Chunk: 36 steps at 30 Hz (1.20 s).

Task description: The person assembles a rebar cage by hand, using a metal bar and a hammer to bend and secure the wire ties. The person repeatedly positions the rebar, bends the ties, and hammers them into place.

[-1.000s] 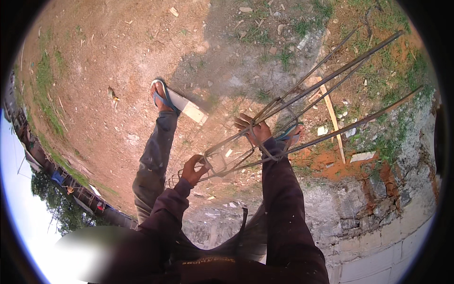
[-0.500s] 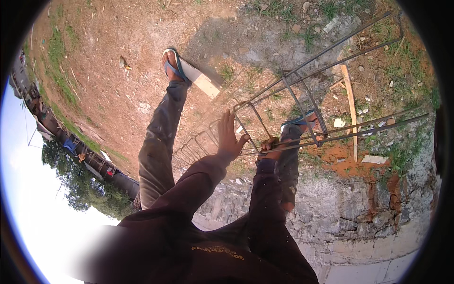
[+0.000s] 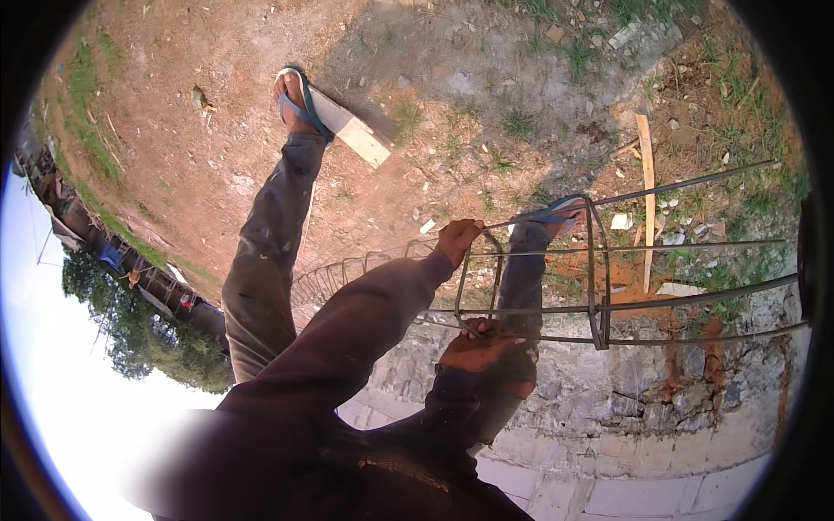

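Outdoors, rough reddish ground [image 3: 200, 174] spreads widest of all, scattered with grass and rubble. Along the near right side runs a stone-and-block wall [image 3: 647, 395], its lower courses pale and smooth. Across the middle stretches a long steel cage [image 3: 599, 308], four slim bars tied through squarish hoops; it passes in front of the person's right shin, its bare ends pointing right, its closer-set hoops running off behind the left forearm. I can't tell whether any of it rests on the ground.

Beyond it lies a narrow wooden strip [image 3: 645, 200], and a short board [image 3: 363, 141] sits at the left foot's heel. Both feet wear thong sandals, set wide apart, which looks a sound stance for a long, whippy load.

The left hand [image 3: 457, 241] is closed over an upper bar by a hoop's corner; the right hand [image 3: 476, 349] is wrapped round the lowest bar, just below. I'd keep those grips on opposite edges, so the cage can't roll, and fingers clear of the hoop joints. Smallest, pale chips [image 3: 621, 221] litter the dirt near the right foot; I'd mind them underfoot.
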### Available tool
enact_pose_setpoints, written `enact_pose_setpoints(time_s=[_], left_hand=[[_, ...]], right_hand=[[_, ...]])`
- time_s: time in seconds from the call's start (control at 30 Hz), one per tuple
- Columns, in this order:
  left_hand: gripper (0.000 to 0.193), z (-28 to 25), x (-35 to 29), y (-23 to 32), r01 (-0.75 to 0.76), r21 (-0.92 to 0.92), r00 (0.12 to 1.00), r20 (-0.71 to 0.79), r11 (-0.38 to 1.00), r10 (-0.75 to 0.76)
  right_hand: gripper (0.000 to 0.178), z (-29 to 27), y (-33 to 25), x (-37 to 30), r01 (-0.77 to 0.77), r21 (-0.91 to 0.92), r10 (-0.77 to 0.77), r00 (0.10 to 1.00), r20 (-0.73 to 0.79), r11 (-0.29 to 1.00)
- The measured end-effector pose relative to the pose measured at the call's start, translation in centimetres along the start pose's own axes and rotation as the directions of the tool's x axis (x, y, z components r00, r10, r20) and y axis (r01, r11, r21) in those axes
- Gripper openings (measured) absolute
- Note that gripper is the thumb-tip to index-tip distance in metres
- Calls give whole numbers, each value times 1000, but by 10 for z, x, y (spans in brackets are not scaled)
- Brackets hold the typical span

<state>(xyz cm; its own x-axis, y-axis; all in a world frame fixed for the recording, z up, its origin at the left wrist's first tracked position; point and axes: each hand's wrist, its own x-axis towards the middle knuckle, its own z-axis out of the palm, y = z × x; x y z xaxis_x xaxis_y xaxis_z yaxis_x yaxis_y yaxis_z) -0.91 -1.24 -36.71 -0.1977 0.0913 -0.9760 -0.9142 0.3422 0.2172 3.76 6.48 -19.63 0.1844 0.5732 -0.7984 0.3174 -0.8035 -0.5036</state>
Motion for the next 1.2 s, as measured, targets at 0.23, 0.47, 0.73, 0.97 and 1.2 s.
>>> enact_pose_setpoints(time_s=[0.23,0.47,0.73,0.97,1.2], left_hand=[[63,-42,96,-6,-27,95,1000,17,995,26],[63,-72,125,28,97,348,977,-213,932,-22],[77,-9,66,95,-208,343,900,-299,916,317],[61,34,42,126,-509,513,849,171,691,500],[46,54,47,126,-45,-47,997,-67,998,42]], right_hand=[[46,58,33,78,-20,-123,44,979,199,992],[48,81,66,123,132,-334,60,859,509,933],[34,80,84,187,194,-428,99,813,574,883],[51,67,88,206,78,-329,150,777,611,941],[61,77,76,190,150,-386,108,814,571,910]])
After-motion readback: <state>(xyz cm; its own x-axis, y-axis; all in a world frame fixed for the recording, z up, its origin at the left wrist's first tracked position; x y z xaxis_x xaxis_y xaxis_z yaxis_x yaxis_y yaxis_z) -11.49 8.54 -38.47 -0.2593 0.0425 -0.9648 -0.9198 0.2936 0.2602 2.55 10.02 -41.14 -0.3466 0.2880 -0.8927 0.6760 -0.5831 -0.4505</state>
